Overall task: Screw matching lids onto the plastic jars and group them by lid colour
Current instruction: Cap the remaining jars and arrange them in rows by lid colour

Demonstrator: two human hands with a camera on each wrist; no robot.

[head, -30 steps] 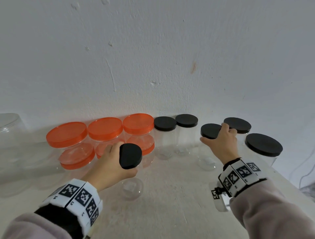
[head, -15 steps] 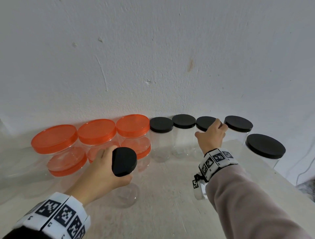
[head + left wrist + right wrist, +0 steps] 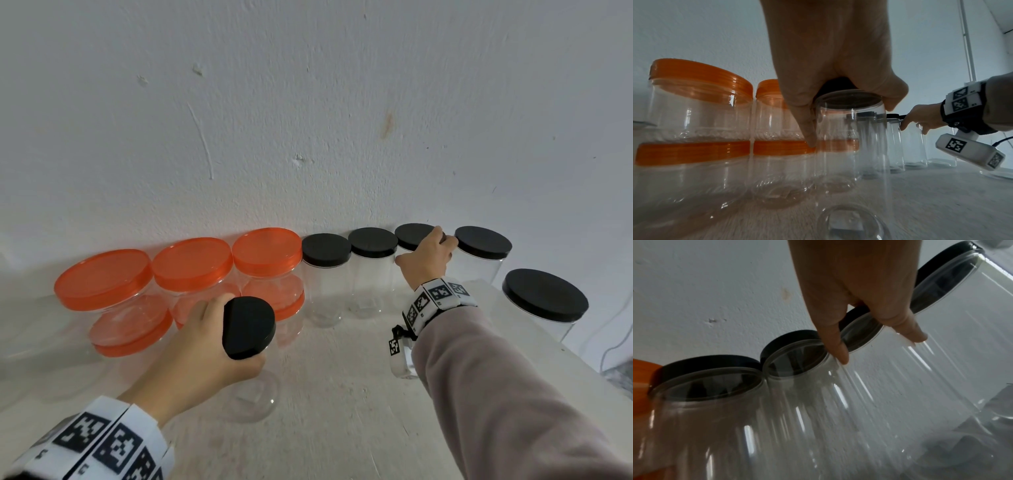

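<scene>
In the head view my left hand (image 3: 212, 337) grips the black lid (image 3: 249, 327) of a narrow clear jar (image 3: 251, 399) in front of the orange group. In the left wrist view the fingers (image 3: 807, 123) curl over the lid's rim and down the jar (image 3: 853, 146). My right hand (image 3: 425, 256) holds the lid of another black-lidded jar (image 3: 411, 234) standing at the wall between two black-lidded neighbours. The right wrist view shows those fingers (image 3: 838, 345) hooked round that lid (image 3: 857, 318). Stacked orange-lidded jars (image 3: 191, 263) fill the left.
Two black-lidded jars (image 3: 327, 250) stand left of my right hand and a wider one (image 3: 483, 241) stands to its right. A large black-lidded jar (image 3: 545, 299) sits near the table's right edge (image 3: 582, 383). The wall is directly behind the rows. Faint clear containers (image 3: 30, 329) lie far left.
My right hand has carried its black-lidded jar back and left to the wall, into the row of black-lidded jars. My left hand keeps its jar in about the same place.
</scene>
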